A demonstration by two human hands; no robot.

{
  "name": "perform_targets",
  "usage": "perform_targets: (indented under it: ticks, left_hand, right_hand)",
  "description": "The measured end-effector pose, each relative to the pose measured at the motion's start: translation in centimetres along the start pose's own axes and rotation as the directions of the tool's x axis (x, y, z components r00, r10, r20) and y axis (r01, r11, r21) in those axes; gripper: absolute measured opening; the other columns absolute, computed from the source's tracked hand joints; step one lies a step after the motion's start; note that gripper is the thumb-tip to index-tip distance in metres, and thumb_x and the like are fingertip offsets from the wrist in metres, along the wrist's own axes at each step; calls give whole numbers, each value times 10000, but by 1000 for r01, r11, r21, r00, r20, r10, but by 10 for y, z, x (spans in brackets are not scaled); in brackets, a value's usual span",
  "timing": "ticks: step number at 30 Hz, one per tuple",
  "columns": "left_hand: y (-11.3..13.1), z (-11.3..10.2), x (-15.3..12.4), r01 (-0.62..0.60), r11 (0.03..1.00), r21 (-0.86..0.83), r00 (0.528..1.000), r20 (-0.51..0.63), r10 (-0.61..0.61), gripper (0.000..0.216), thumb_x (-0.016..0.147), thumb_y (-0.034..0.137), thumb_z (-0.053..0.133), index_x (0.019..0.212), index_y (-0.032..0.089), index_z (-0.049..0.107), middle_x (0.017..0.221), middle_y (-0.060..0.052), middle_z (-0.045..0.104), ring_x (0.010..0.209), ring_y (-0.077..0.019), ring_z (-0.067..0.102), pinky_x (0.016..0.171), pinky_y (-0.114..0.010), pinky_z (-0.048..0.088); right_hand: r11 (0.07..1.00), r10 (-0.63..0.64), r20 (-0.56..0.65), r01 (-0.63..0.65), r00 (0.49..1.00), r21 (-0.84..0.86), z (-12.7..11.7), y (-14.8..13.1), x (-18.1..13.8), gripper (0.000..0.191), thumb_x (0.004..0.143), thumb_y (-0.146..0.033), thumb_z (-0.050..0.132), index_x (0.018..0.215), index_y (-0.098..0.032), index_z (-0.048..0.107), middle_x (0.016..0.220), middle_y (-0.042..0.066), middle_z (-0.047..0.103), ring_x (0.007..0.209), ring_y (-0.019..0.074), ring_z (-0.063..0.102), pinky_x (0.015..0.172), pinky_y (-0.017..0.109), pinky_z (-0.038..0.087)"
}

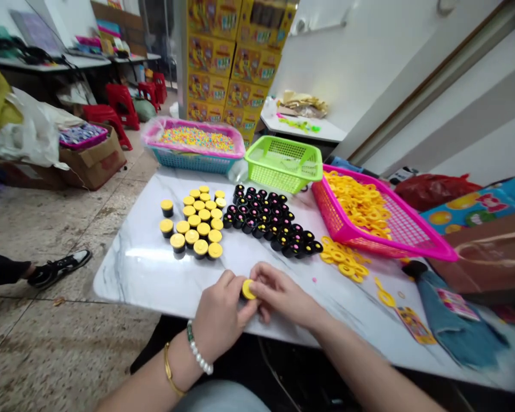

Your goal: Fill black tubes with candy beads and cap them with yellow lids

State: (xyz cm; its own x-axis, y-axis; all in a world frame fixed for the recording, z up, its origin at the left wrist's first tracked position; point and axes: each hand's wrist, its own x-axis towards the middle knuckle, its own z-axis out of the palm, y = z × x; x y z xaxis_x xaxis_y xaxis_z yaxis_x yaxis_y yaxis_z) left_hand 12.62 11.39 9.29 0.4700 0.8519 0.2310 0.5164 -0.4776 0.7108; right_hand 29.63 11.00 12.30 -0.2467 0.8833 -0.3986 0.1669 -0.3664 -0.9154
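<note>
Both my hands meet at the near edge of the white marble table. My left hand and my right hand are closed together around one small black cup with a yellow cap. Beyond them stands a cluster of yellow-capped black cups, and to its right a cluster of open black cups. Loose yellow rings lie on the table to the right, more fill the pink basket.
A green basket and a blue basket of coloured beads stand at the table's far edge. A denim item and a brown bag lie at right. Another person's shoe rests on the floor left. Yellow cartons are stacked behind.
</note>
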Motion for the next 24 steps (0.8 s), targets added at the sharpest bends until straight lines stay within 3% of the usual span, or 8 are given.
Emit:
perform_targets:
  ticks: [3, 7, 9, 12, 14, 15, 20, 24]
  left_hand:
    - [-15, -25, -16, 35, 997, 64, 987, -160, -24, 133, 899, 310, 601, 968, 200, 630, 816, -16, 587, 704, -157, 575, 648, -270, 466]
    - [-55, -78, -28, 266, 915, 303, 889, -445, -111, 246, 877, 438, 605, 949, 205, 635, 770, -16, 603, 664, -168, 558, 621, -286, 432]
    - [-72, -96, -20, 392, 854, 342, 846, -500, -188, 282, 841, 482, 607, 905, 210, 638, 760, -15, 619, 675, -187, 577, 609, -291, 424]
    - [-83, -104, -4, 454, 823, 341, 850, -444, -285, 278, 817, 513, 580, 826, 240, 633, 728, 13, 637, 686, -206, 601, 617, -299, 430]
    - [-83, -102, 1, 468, 831, 300, 844, -430, -321, 286, 803, 522, 574, 869, 254, 648, 709, 22, 652, 698, -217, 621, 635, -315, 448]
    - [-82, -101, 1, 483, 836, 262, 833, -431, -346, 317, 793, 526, 579, 937, 256, 659, 709, 18, 663, 713, -223, 634, 650, -323, 462]
    - [-69, -93, -21, 528, 849, 37, 743, -504, -440, 583, 794, 598, 582, 1243, 227, 582, 870, -24, 684, 757, -215, 660, 717, -332, 502]
    - [-38, -64, -34, 400, 914, 64, 799, -513, -313, 376, 870, 548, 532, 1033, 228, 640, 846, -15, 644, 717, -178, 633, 729, -314, 496]
  right_hand:
    - [993, -99, -172, 108, 980, 44, 7, 24, -25, 405, 841, -571, 637, 929, -184, 557, 578, -66, 542, 465, 93, 544, 494, 214, 409]
    - [994, -74, -446, 105, 892, 44, -13, 46, -60, 410, 845, -599, 619, 865, -190, 593, 538, -37, 551, 476, 133, 554, 539, 271, 441]
    - [996, -89, -619, 74, 780, -51, -37, 51, -70, 404, 832, -600, 624, 802, -198, 592, 512, -29, 546, 458, 140, 520, 517, 279, 424]
    - [949, -241, -814, -47, 529, -312, -81, 51, -76, 367, 823, -561, 608, 745, -203, 601, 526, -2, 565, 482, 165, 512, 519, 299, 414]
    - [849, -398, -829, -185, 393, -495, -107, 51, -76, 312, 826, -494, 585, 751, -195, 634, 623, 40, 632, 573, 194, 565, 589, 325, 440]
    - [790, -464, -807, -242, 365, -563, -118, 51, -75, 288, 831, -459, 570, 767, -190, 654, 695, 63, 667, 628, 207, 591, 638, 339, 453]
    - [605, -628, -701, -355, 337, -712, -149, 63, -68, 294, 860, -389, 476, 860, -194, 696, 924, 113, 719, 760, 242, 648, 727, 378, 476]
    - [496, -610, -707, -522, 358, -693, -157, 83, -60, 322, 822, -473, 518, 861, -203, 689, 897, 128, 707, 724, 300, 642, 622, 408, 443]
